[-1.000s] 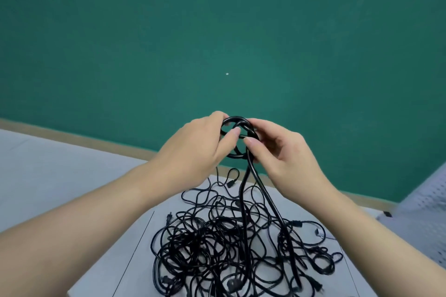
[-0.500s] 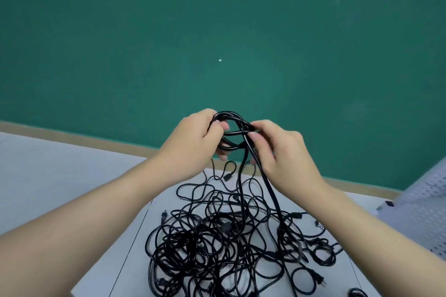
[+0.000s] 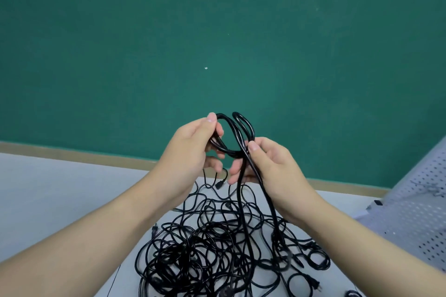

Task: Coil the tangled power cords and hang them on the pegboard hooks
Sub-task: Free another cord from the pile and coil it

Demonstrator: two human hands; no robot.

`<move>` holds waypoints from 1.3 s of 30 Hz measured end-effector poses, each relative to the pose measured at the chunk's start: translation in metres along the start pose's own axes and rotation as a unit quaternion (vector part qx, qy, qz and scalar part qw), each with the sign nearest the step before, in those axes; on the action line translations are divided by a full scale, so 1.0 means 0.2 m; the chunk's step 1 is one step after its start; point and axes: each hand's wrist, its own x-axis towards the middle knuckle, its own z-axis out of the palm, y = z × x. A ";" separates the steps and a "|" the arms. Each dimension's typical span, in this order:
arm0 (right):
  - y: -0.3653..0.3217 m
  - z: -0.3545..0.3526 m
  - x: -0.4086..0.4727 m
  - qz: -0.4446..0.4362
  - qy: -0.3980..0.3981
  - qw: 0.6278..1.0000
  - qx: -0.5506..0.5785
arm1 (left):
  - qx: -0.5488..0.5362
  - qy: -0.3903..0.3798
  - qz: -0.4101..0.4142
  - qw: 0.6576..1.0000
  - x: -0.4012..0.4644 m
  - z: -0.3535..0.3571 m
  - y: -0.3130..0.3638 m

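Head view: left hand (image 3: pixel 190 149), right hand (image 3: pixel 270 166) pinch looped cord (image 3: pixel 237 132) between them.

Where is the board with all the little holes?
In the head view, the pegboard leans at the far right edge, right of the tangled cords on the table.

We note even, soft lighting, no glare; wide-angle bowing toward 3 and 9 o'clock; pegboard (image 3: pixel 417 212) at 4 o'clock slightly blurred.

open air above table (image 3: pixel 60 200), cord tangle (image 3: pixel 205 248) blocking centre, pegboard (image 3: pixel 415 219) crowding right
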 end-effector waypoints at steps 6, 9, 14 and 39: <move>0.03 -0.04 0.03 0.171 0.027 0.983 0.060 | 0.070 0.004 0.043 0.997 0.01 -0.03 -0.03; 0.03 -0.03 0.03 0.176 -0.029 0.983 0.042 | 0.071 0.009 0.039 0.997 0.01 -0.06 -0.02; 0.01 -0.01 0.02 0.178 -0.216 0.958 0.060 | 0.082 0.079 0.005 0.994 0.01 -0.13 -0.02; 0.00 -0.04 0.12 -0.048 0.069 0.957 -0.278 | -0.134 0.087 -0.088 0.983 0.02 -0.24 0.04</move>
